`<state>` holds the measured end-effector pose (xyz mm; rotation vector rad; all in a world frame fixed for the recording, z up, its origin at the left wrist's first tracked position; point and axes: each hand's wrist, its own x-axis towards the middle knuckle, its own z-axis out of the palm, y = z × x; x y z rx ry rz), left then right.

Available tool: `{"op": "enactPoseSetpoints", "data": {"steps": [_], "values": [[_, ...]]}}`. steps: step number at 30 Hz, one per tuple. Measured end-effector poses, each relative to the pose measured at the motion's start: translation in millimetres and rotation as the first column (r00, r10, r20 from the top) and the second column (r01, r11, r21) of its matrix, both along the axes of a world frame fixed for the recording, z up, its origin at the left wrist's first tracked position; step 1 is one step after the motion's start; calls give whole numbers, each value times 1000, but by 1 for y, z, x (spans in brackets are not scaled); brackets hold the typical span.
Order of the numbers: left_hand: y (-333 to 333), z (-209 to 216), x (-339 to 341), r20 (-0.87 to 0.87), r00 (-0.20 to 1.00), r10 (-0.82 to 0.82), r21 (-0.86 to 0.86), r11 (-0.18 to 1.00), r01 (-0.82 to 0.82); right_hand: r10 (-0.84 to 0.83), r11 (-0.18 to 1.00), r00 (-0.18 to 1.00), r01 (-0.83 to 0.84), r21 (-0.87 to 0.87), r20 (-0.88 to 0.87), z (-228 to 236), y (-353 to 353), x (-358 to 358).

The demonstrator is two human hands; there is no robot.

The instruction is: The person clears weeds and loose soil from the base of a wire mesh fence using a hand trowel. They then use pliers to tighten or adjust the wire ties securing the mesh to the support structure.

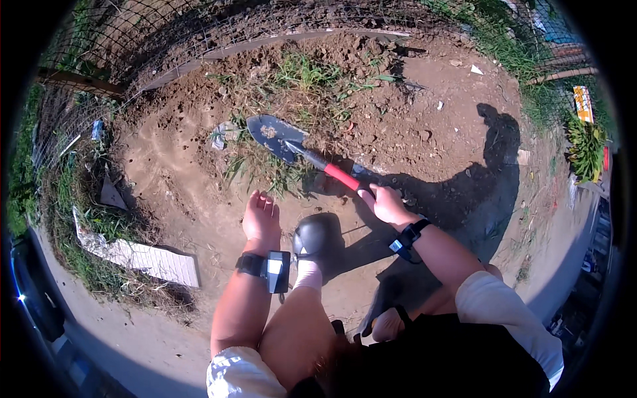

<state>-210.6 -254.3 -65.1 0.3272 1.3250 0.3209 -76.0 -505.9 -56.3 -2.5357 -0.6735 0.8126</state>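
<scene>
The right hand (pixel 386 204) is gripping the shovel (pixel 275 136); the left hand (pixel 263 222) is curling loosely, apparently empty, and should be steadying the red shaft (pixel 342 176).

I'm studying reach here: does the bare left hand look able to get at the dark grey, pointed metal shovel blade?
Probably yes: the left hand looks empty, with only green grass and brown soil showing between it and the shovel blade.

Brown earthen ground (pixel 162 169) carries loose clods (pixel 378 129) and green grass (pixel 305 73) at the far middle, a pale ribbed panel (pixel 159 262) at left, and a white scrap (pixel 476 69) far right.
</scene>
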Motion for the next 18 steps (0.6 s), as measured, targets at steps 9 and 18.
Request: {"op": "enactPoseSetpoints", "data": {"steps": [9,18], "values": [[-16,-8,20,50,994,-100,-67,992,104,-77,990,990,62,130,121,45,-27,29],[-11,-43,78,-731,630,-263,673,-125,728,-177,984,983,175,-39,-42,129,-97,66]]}}
